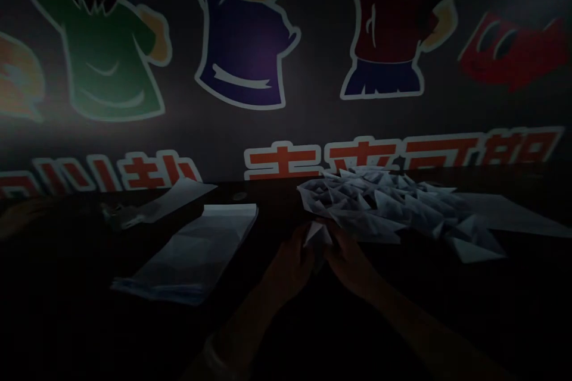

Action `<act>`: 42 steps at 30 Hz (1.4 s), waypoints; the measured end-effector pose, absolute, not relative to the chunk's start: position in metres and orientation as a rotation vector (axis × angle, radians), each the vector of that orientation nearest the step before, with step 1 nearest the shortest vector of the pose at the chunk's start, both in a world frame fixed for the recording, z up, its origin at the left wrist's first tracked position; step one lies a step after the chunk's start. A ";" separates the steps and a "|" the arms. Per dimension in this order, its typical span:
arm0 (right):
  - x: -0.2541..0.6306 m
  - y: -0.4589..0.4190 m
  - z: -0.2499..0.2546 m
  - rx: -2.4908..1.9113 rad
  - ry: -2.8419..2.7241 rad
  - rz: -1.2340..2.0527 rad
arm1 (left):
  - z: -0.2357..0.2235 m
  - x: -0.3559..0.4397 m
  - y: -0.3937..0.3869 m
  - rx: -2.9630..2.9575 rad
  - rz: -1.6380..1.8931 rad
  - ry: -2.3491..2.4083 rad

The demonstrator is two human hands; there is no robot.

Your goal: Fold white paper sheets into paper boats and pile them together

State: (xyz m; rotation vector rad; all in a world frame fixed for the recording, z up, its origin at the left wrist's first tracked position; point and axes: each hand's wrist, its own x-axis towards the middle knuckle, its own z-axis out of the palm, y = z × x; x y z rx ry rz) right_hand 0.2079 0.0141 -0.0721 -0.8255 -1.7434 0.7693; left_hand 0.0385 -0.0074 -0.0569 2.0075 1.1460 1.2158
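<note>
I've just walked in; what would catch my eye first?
Probably the colourful, white-outlined cartoon figures on the dark grey wall, above orange characters edged in white. On the dark table below, a heap of folded white paper pieces lies to the right. At lower centre, the left hand and right hand hold one small folded white paper piece.

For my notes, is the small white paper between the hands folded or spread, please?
Folded: the small white paper shows a pointed top and angled faces.
</note>
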 end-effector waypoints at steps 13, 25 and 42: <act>0.227 0.026 -0.066 -0.632 -1.577 1.491 | -0.064 0.024 0.019 1.512 1.253 0.873; 0.220 0.021 -0.060 -0.793 -1.652 1.087 | -0.051 0.035 0.003 1.594 1.173 1.010; 0.220 0.023 -0.056 -0.988 -1.292 1.005 | -0.051 0.040 0.003 1.746 0.976 1.268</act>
